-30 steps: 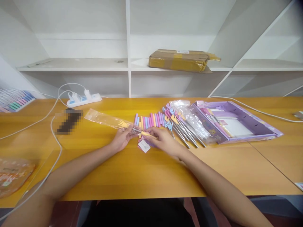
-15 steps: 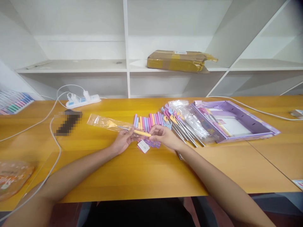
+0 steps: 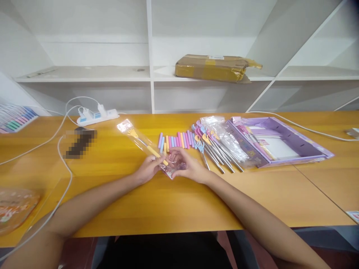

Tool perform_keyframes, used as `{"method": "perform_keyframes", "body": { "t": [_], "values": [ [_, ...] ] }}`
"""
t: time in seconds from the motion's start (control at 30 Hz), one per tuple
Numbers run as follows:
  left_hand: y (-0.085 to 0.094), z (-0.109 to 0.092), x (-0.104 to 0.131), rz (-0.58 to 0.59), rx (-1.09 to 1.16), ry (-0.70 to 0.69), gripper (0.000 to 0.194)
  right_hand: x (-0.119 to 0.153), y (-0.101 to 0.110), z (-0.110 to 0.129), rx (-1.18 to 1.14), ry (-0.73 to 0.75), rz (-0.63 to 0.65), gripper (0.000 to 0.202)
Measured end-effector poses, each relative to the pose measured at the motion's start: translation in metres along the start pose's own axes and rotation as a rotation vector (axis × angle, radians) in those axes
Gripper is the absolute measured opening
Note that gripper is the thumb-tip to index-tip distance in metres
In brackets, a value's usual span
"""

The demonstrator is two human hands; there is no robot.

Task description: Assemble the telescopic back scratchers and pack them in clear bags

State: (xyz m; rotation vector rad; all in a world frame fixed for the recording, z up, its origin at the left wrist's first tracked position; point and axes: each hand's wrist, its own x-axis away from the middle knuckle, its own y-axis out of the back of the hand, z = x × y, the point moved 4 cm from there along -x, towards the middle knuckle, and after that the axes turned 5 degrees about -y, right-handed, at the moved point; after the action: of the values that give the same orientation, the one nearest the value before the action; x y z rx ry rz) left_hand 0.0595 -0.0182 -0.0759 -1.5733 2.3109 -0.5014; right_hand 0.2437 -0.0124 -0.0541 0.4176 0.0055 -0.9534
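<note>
Yellow-handled fork (image 3: 146,146) in its clear sleeve (image 3: 131,134) now slants up-left over the table (image 3: 174,201), having lain nearly level a moment ago. Left hand (image 3: 147,170) and right hand (image 3: 186,166) each pinch the sleeve's near end, fingers closed on it.

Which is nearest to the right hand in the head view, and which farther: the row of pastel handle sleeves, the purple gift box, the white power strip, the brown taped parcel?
From the right hand:
1. Row of pastel handle sleeves, just beyond the fingers.
2. Purple gift box, to the right, and white power strip, far left: too close to call.
3. Brown taped parcel, up on the shelf behind.
</note>
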Motion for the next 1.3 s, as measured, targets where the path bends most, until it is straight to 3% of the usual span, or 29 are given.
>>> {"method": "perform_keyframes", "body": {
  "t": [0.07, 0.2, 0.4, 0.57, 0.73, 1.0, 1.3],
  "values": [
    [0.0, -0.002, -0.001, -0.014, 0.033, 0.021, 0.041, 0.001, 0.007, 0.003, 0.168, 0.141, -0.035, 0.082],
    [0.0, -0.004, -0.001, -0.016, 0.025, 0.016, 0.041, 0.004, 0.013, 0.017, 0.342, 0.374, -0.092, 0.017],
    [0.001, -0.002, -0.002, 0.04, -0.007, -0.018, 0.042, 0.007, 0.007, 0.032, 0.35, 0.488, -0.074, 0.007],
    [0.005, 0.006, -0.003, 0.107, -0.11, -0.043, 0.042, 0.006, 0.001, 0.028, 0.333, 0.377, -0.152, 0.001],
    [0.006, 0.01, -0.004, 0.163, -0.129, -0.036, 0.04, 0.006, -0.006, 0.022, 0.384, 0.275, -0.188, 0.01],
    [0.007, 0.008, -0.001, 0.162, -0.078, -0.011, 0.052, 0.007, -0.007, 0.024, 0.441, 0.207, -0.241, 0.012],
    [0.01, 0.008, -0.002, 0.163, -0.239, -0.026, 0.044, 0.007, -0.007, 0.021, 0.407, 0.168, -0.268, 0.008]
  ]
}}
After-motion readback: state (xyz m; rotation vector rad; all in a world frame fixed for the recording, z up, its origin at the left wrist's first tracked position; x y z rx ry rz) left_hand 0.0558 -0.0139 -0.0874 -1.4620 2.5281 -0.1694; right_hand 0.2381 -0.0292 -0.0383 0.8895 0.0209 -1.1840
